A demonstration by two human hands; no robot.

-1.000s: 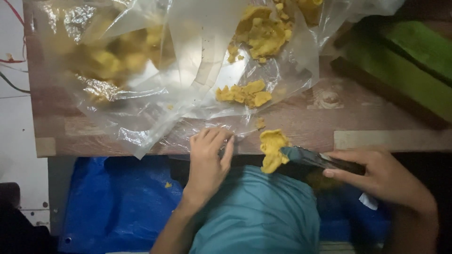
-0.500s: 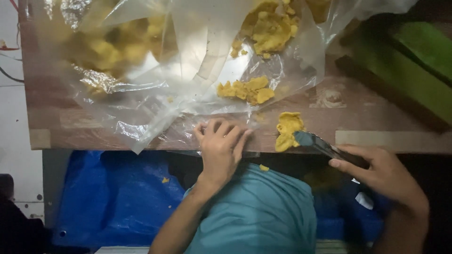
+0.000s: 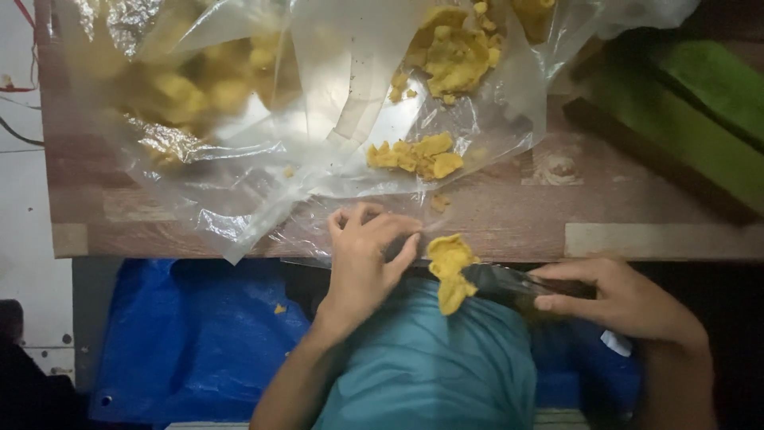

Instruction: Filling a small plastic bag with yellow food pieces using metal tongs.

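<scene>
My left hand (image 3: pixel 368 259) rests at the near edge of the wooden table (image 3: pixel 652 211), fingers curled on a clear plastic sheet (image 3: pixel 263 203). Its fingertips sit right beside a yellow lump (image 3: pixel 450 267) that hangs partly over the table edge. My right hand (image 3: pixel 625 299) grips a dark knife (image 3: pixel 509 283) by the handle; the blade tip touches the yellow lump. More yellow pieces (image 3: pixel 414 155) lie on the plastic farther back, and a bigger yellow heap (image 3: pixel 454 52) lies behind them. A clear bag with yellow pieces (image 3: pixel 191 87) sits at the far left.
Green blocks (image 3: pixel 684 119) lie at the right on the table. Below the table edge are a blue tarp (image 3: pixel 191 334) and my teal-clad lap (image 3: pixel 430 366). A small yellow crumb (image 3: pixel 279 308) lies on the tarp. A white surface with wires (image 3: pixel 20 143) is on the left.
The yellow lump has come back from the table top to the near edge, with the knife blade following it. My left hand's fingers have closed in toward the lump.
</scene>
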